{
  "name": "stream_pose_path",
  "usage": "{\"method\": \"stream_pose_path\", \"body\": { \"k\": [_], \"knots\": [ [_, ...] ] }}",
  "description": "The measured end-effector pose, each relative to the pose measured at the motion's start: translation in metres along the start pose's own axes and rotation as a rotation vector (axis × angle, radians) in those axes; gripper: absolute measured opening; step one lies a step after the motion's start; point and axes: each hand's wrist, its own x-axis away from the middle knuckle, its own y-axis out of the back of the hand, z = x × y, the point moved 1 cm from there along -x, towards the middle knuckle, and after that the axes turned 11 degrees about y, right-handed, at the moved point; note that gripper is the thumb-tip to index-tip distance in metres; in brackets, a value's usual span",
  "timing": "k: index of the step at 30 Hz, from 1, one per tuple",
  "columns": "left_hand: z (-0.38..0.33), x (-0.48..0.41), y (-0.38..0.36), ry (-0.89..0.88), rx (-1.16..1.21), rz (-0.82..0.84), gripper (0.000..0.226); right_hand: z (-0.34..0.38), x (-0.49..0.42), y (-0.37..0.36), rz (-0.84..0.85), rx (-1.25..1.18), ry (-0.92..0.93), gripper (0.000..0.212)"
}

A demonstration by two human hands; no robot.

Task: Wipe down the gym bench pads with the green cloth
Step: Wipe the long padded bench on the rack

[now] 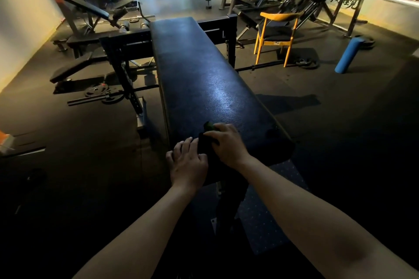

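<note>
Cloth (205, 145) first: where does it lie?

On the bench pad (204, 75), at the near end, closer to the left edge than the right. It is bunched and looks almost black in this light. Only a small fold past the knuckles shows green.

Which hand has it?

Right hand (227, 142) lies on top of it, fingers bent down over the bundle and close together, gripping it against the pad. The forefinger reaches out toward the left edge.

And the other one?

Left hand (188, 163) sits at the near left corner of the pad, palm down. Its fingers (184, 146) are slightly spread and only gently bent, and the tips lie on the near side of the cloth. The thumb hangs off the left edge. Whether it presses hard I cannot tell.

How does the pad itself look?

Long and dark, running straight away from the person, with a pale sheen along the middle toward the right edge.

What stands around it?

Off the right edge, a yellow chair (276, 36) with a dark seat, a barbell (267, 66) on the floor in front of it, and a blue foam roller (348, 55) further right. Off the left edge, a sloped bench (88, 9) by the wall and weight plates (96, 92) on the floor. A blue mat (267, 215) lies under the near end.
</note>
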Motion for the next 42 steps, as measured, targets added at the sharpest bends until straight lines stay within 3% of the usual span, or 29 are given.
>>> {"method": "stream_pose_path", "body": {
  "k": [7,10,21,28,35,39,42],
  "knots": [
    [-0.048,0.008,-0.008,-0.194,-0.075,0.057,0.058,-0.048,0.014,0.027,0.021,0.159,-0.096,0.032],
    [-0.048,0.010,-0.017,-0.260,-0.192,0.012,0.074,-0.070,0.019,0.041,-0.034,0.186,-0.175,0.032],
    [-0.048,0.008,-0.022,-0.247,-0.149,-0.044,0.067,-0.110,0.040,0.067,-0.207,0.192,-0.574,0.048],
    [-0.048,0.006,-0.027,-0.244,-0.143,-0.069,0.063,-0.064,0.047,0.036,-0.296,0.176,-0.368,0.047],
    [-0.047,0.005,-0.027,-0.246,-0.138,-0.078,0.068,-0.044,0.051,0.028,-0.236,0.073,-0.118,0.042],
    [-0.047,0.007,-0.026,-0.251,-0.118,-0.086,0.066,-0.089,0.063,0.061,-0.361,0.184,-0.366,0.042],
    [-0.047,0.007,-0.025,-0.252,-0.110,-0.079,0.067,-0.108,0.079,0.073,-0.317,0.232,-0.558,0.037]
  ]
}}
